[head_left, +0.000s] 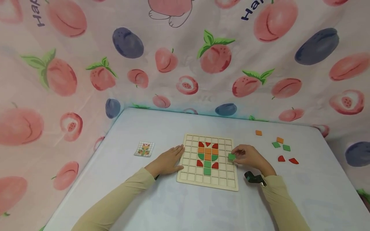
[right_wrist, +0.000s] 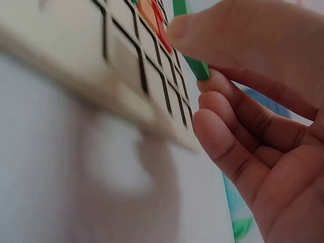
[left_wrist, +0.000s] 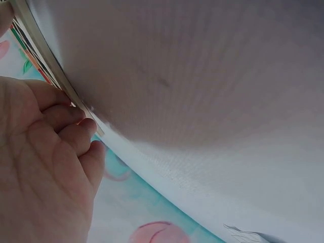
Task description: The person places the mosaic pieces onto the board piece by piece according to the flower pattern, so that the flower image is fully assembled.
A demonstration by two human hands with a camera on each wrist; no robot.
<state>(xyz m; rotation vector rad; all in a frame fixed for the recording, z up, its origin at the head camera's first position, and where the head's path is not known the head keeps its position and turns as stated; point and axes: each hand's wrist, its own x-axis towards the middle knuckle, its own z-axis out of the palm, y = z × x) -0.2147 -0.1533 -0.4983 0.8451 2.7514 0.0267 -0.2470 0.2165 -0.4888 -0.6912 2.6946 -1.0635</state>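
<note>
A pale wooden grid board (head_left: 190,178) lies on the table, with red, orange and green tiles set in its middle squares in a flower-like pattern. Along the board's left edge rests my left hand (head_left: 168,160), fingers extended and thumb apart; the left wrist view shows its fingertips right at the edge. Over the board's right columns, my right hand (head_left: 248,156) pinches a green square tile (head_left: 231,157) between thumb and fingers. Seen from the right wrist, that green tile (right_wrist: 196,66) stands on edge above the grid, with the thumb on its near face.
A small pattern card (head_left: 144,149) showing a similar flower lies left of the board. Loose tiles lie at the right: orange squares (head_left: 258,132), green squares (head_left: 276,145) and red curved pieces (head_left: 281,158). A fruit-print cloth (head_left: 173,35) hangs behind the white table (head_left: 185,208).
</note>
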